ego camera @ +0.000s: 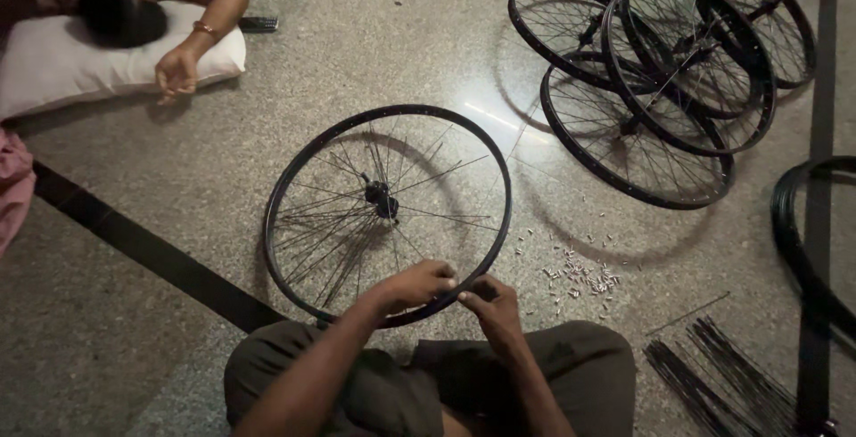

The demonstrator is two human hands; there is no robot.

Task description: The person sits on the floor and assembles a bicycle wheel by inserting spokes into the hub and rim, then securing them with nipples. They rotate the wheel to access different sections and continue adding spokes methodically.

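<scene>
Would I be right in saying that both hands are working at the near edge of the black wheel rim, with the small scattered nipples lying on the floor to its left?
Not quite: the head view shows the nipples on the floor to the right of the rim, not the left. Both the left hand and right hand are indeed at its near edge.

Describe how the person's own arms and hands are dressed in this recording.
Both forearms are bare, with no sleeves in view. The left hand and right hand wear no gloves. No watch, ring or bracelet is visible on either. Dark olive trousers cover the legs below them.
</scene>
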